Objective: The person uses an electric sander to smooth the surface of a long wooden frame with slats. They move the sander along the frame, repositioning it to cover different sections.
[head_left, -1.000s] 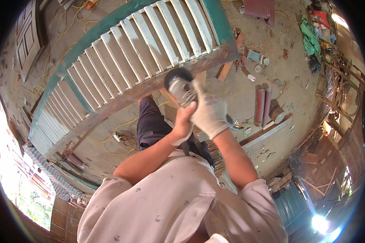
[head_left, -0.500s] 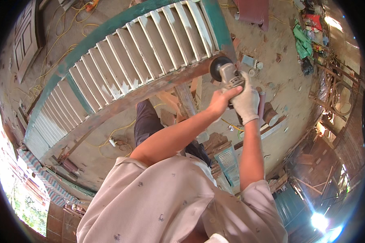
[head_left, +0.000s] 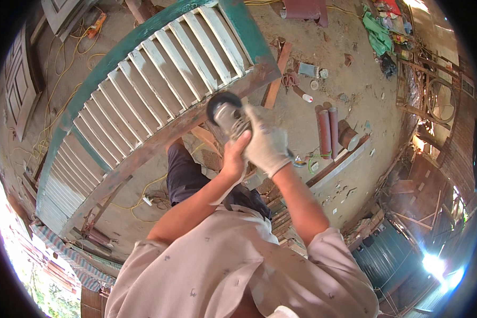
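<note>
- Angle grinder (head_left: 231, 120): its disc (head_left: 214, 104) is at the lower rail (head_left: 167, 131) of the louvred shutter (head_left: 152, 84), contact unclear.
- Left hand (head_left: 234, 159) and gloved right hand (head_left: 268, 147) clasp its body.
- Probably best held flat, lightly pressed, clear of the slats (head_left: 192, 55).

The fisheye looks steeply down from the head: shirt (head_left: 206, 265) close at six o'clock, shutter (head_left: 152, 133) farther at ten.

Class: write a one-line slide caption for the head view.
Left hand and gloved right hand hold a power tool at the edge of a slatted green-and-white shutter.
</note>
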